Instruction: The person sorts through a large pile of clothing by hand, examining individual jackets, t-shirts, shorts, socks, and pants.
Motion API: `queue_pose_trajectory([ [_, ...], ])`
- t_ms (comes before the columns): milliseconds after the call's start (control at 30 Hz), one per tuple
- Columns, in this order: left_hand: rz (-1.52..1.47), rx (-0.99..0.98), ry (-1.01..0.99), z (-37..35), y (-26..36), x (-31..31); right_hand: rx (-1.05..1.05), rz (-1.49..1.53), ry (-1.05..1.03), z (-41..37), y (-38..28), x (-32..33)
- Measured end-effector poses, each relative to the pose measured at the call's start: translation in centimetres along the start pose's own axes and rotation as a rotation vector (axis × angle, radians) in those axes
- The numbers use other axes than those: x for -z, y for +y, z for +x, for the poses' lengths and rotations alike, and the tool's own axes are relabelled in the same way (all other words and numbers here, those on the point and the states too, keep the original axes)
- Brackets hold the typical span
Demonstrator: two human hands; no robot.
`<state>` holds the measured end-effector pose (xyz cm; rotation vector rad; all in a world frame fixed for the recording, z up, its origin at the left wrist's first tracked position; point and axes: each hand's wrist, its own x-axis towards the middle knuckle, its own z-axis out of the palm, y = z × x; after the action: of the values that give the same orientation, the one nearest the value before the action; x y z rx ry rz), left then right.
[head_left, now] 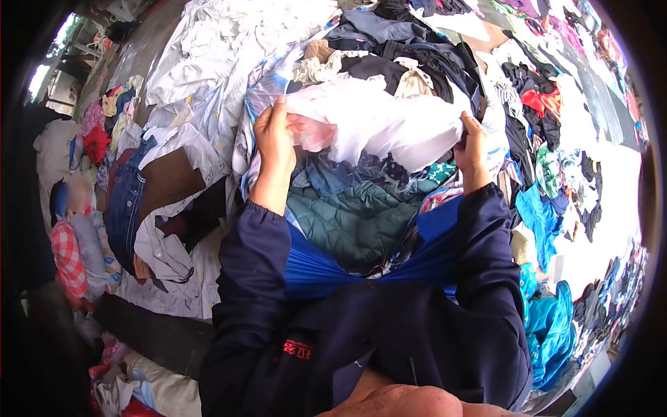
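A thin white garment [389, 121] is stretched between my two hands, sheer enough at its left side that fingers show pink through it. My left hand [279, 135] pinches its left edge, thumb up and the other fingers behind the cloth. At the opposite edge, my right hand [472, 142] grips the fabric between thumb and curled fingers. Below the garment lies a dark green quilted piece [354, 219], with blue denim [323, 177] just above it. Dark and beige clothes [389, 66] are heaped behind the white cloth.
Piles of clothing surround me. White fabric [208, 55] spreads at the upper left, and a denim jacket [125, 201] lies on the left. Turquoise clothes [549, 333] sit at the lower right. A person in a red checked sleeve [69, 257] is at far left.
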<state>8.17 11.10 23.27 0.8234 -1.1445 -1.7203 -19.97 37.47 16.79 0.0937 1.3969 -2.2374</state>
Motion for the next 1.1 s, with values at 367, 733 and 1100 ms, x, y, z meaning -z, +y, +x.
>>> queue_pose_trajectory([
  [367,0.154,0.022,-0.130,-0.1,-0.5,1.4,-0.028,-0.052,-0.159,-1.5,0.1,-2.0],
  [733,0.898,0.093,-0.662,-7.3,-13.1,-0.6,-0.134,-0.810,-0.609,-6.8,3.9,-4.0],
  [1100,0.942,0.629,-1.529,-11.9,-5.2,2.1,-0.407,-0.575,-1.000,-8.8,0.1,-5.7],
])
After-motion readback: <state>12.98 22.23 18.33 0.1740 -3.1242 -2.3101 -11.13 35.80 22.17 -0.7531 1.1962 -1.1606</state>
